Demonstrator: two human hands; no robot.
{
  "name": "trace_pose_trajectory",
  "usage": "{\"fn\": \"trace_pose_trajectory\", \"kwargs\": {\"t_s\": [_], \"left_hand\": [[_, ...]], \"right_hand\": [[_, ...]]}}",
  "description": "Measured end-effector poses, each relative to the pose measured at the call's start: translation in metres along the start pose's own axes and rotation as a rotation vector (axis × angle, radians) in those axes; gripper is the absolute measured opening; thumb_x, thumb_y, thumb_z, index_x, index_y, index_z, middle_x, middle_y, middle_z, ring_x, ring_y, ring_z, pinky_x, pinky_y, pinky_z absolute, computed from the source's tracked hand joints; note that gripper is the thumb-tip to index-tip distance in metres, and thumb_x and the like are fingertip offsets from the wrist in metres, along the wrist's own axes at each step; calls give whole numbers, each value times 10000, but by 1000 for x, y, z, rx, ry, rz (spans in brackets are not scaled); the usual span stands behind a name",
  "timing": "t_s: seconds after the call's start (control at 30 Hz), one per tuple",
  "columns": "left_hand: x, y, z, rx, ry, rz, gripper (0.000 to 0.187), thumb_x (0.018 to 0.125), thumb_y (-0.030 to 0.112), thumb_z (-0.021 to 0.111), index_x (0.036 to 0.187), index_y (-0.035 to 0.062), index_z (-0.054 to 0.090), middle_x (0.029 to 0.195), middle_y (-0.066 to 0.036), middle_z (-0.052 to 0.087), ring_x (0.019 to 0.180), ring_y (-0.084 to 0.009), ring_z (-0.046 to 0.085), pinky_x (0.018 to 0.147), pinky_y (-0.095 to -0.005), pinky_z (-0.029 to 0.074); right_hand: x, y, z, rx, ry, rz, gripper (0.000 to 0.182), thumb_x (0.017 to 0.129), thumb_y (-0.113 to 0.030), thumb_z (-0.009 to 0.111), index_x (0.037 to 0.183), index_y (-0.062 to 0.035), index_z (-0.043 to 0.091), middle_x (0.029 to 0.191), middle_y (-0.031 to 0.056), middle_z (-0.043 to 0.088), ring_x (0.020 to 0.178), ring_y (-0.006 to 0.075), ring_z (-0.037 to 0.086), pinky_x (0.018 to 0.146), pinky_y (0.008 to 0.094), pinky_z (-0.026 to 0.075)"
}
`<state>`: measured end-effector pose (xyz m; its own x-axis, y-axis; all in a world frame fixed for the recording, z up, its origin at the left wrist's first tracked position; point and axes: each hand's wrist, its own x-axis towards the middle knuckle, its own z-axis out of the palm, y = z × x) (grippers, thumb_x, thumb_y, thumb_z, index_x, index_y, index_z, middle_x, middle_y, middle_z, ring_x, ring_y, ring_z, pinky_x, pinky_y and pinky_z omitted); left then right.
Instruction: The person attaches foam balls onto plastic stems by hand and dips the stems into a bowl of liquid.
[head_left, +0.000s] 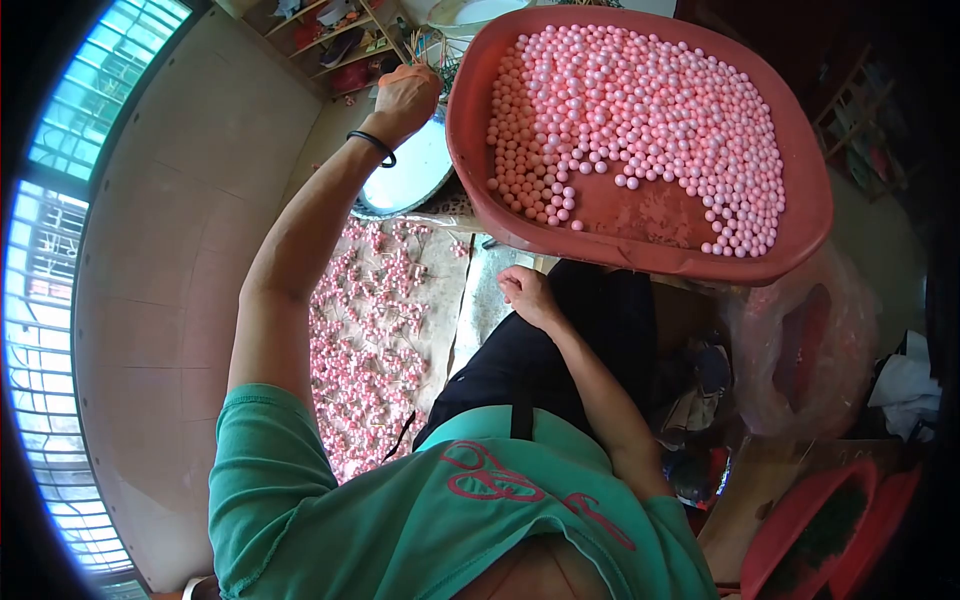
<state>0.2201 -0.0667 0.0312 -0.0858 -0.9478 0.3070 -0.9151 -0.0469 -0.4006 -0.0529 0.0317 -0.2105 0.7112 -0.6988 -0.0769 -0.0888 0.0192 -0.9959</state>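
Apparently well under way: many thin stems with pink beads [365, 375] lay finished-looking across the pale sheet [440, 325], but plenty looked left, as a big heap of loose, glossy, pearly pink round beads [650, 100] sat in the red oval plastic basin [808, 185], its floor bare near the front. The left hand [405, 98] was beside the dark green wiry sprigs [450, 75], fingers drawn in; couldn't tell if gripping any. The right hand [532, 297] was below the basin, fingers loosely curled, contents unclear.
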Motion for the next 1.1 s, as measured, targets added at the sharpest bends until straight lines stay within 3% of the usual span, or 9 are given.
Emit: {"fn": "trace_pose_trajectory", "kwargs": {"t_s": [0.47,0.57,0.87,1.0,1.03,1.1], "left_hand": [[5,15,-13,95,-92,8,115,786,78,588,816,20,682,871,-122,658,847,-306,626,663,-403,534],[7,11,-3,177,-149,-63,111,775,90,602,809,25,685,868,-124,662,851,-309,640,647,-404,530],[-8,-17,12,-267,20,-191,198,776,61,473,792,71,670,785,-189,648,804,-359,647,696,-448,517],[-7,-32,6,-543,8,-338,170,737,125,557,786,122,719,795,-126,686,802,-280,675,722,-384,530],[-8,-35,6,-598,-9,-414,135,728,185,638,801,136,741,768,-91,699,719,-218,681,695,-331,537],[-11,-38,5,-716,-35,-498,122,736,197,665,803,131,744,730,-58,698,663,-172,670,664,-307,538]], "right_hand": [[-2,4,-3,17,2,-51,103,848,-73,611,897,15,631,707,83,637,591,147,612,567,290,493],[-1,7,-2,24,6,-53,103,846,-71,613,898,15,632,710,82,636,593,148,616,568,289,497],[-2,5,-4,19,-13,-36,108,844,-64,607,912,17,632,722,82,636,598,146,618,577,287,502],[-3,1,-4,22,-11,-3,114,846,-71,606,916,15,632,724,80,637,600,146,619,577,285,501],[-3,0,-4,14,-15,-7,115,847,-73,606,918,13,633,725,80,638,601,147,620,578,286,500],[-3,-1,-5,-3,-23,-14,118,848,-79,607,921,10,635,728,79,640,602,147,622,578,286,500]]}}
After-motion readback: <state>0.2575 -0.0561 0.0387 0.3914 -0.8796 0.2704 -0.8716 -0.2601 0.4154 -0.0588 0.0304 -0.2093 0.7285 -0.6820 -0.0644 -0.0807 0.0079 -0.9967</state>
